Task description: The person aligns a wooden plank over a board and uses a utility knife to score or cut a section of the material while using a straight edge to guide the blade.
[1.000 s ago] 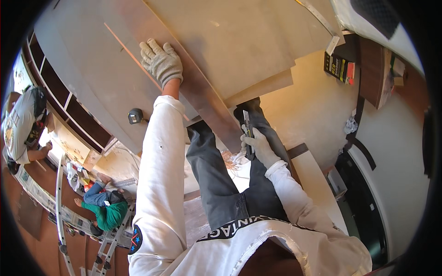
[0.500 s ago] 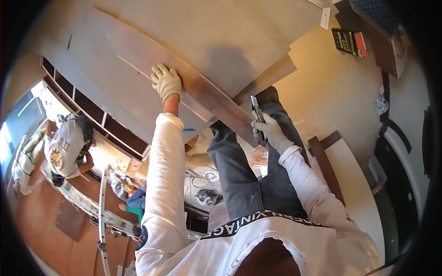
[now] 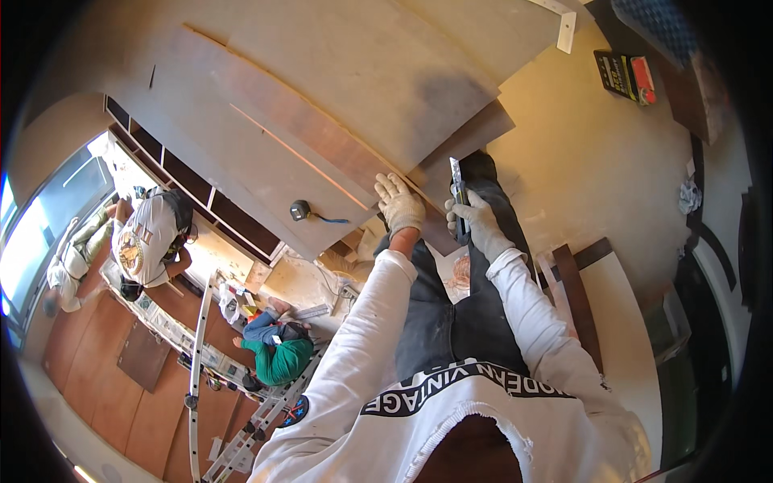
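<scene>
"Long, flat reddish-brown board point(image 3: 282, 109): where does it lie?"

"Aslant on broad, flat grey sheets point(image 3: 386, 80), the largest things before me. Its near end reaches between my knees, in dark grey trousers point(image 3: 431, 330)."

"And your left grip?"

"My left grip point(image 3: 400, 203), in an off-white knitted glove, is released: palm down near that end, fingers slightly spread."

"Next in size?"

"A pale metal L-shaped square point(image 3: 567, 32), at the far right corner of the sheets."

"Your right grip?"

"My right grip point(image 3: 481, 225), gloved alike, is clenched around a slim black-handled utility knife point(image 3: 457, 189), its silver blade pointing away from me, beside the board's near end."

"Smallest?"

"A compact, rounded black tape measure point(image 3: 299, 210), left of my left grip on the grey sheets."
</scene>
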`<state>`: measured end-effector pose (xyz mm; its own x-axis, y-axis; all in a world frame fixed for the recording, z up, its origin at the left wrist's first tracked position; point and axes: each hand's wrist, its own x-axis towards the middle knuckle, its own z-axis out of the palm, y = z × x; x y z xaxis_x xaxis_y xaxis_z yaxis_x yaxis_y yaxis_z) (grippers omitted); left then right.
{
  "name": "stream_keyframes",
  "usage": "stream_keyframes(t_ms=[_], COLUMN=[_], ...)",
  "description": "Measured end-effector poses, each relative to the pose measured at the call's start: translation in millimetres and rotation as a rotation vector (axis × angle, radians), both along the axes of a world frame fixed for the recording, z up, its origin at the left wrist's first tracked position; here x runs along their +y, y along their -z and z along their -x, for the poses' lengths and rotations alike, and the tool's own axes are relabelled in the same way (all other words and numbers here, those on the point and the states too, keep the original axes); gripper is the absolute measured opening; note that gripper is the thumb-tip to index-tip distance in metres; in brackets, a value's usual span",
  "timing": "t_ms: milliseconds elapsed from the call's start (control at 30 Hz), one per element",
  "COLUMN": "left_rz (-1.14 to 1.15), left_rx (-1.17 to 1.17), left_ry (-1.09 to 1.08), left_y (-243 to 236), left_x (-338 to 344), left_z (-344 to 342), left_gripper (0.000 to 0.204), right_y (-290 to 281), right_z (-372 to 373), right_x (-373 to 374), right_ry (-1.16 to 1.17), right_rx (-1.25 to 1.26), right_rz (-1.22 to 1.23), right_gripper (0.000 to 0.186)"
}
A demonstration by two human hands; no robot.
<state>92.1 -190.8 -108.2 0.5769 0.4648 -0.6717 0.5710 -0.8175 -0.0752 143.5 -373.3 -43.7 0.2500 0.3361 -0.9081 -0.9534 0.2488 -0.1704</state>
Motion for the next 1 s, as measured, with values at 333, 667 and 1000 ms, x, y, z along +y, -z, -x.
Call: stream_keyframes(t_ms=[333, 667, 1000], left_rz=[-0.056, -0.262, -0.223], left_rx=[-0.350, -0.646, -0.678], left_ry=[-0.094, -0.132, -0.246], left_y=[4, 65, 93], left_x=[88, 280, 289], left_z=[-23, -165, -177], left_gripper=[0.069, 0.058, 0.058], right_y=[-12, -40, -61], right_z=[-15, -1, -116], right_x=[-11, 61, 283], right_ry=[-0.184, -0.279, -0.324], right_rx=[-0.047, -0.065, -0.377], right_rz=[-0.065, 0.055, 0.165], right_gripper=[0.018, 0.041, 0.059])
